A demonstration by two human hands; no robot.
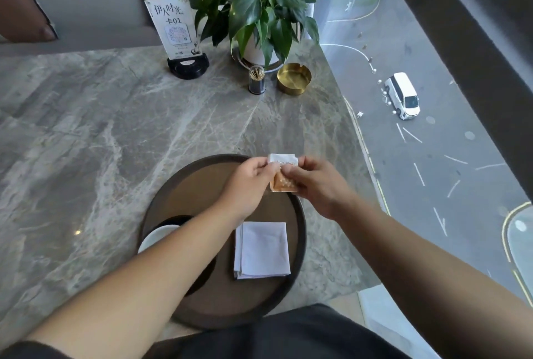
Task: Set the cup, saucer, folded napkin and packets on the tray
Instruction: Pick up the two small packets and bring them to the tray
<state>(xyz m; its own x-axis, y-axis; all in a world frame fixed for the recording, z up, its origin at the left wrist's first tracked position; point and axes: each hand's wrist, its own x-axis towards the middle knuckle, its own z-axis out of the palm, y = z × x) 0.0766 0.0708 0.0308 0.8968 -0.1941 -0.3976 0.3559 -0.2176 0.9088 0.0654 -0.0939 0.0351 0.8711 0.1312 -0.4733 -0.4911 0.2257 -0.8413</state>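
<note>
Both the left hand (pixel 245 182) and right hand (pixel 318 185) pinch small crinkly paper packets (pixel 284 169), white and orange, lettering unreadable, in a clenched grip above the round dark-rimmed brown tray (pixel 178 185) on the veined grey marble surface (pixel 86 128). A square folded white cloth napkin (pixel 262 249) lies on the tray.

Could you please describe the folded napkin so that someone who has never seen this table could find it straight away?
Start at the round dark tray at the near edge of the marble table. The folded napkin lies flat on the tray's right half, beneath the hands. It is the only white cloth square there, unlike the round cup to its left.
</note>
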